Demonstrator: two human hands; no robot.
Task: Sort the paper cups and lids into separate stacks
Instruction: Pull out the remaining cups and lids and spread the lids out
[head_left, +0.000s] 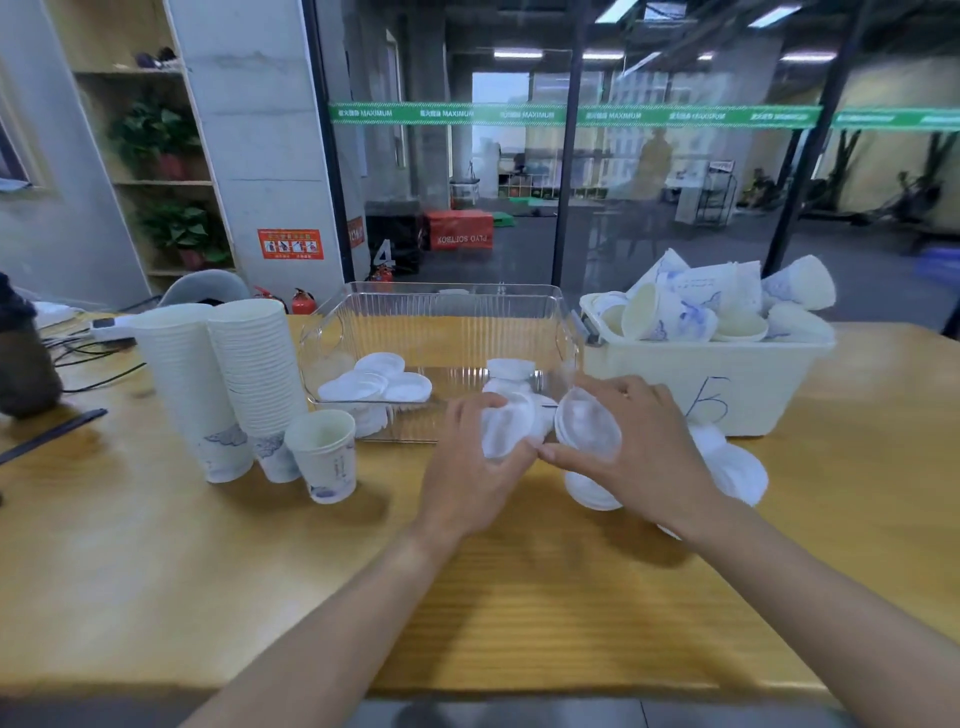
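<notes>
My left hand grips a translucent white lid in front of the clear plastic bin. Close beside it, my right hand holds another lid or small bunch of lids tilted on edge. More lids lie inside the clear bin, and a loose pile of lids lies on the table under and behind my right hand. Two tall stacks of paper cups stand at the left, with a single upright cup in front. A cream bin at the right holds jumbled cups and lids.
The wooden table runs to its front edge near me. Cables and a dark object sit at the far left. A glass wall rises right behind the two bins.
</notes>
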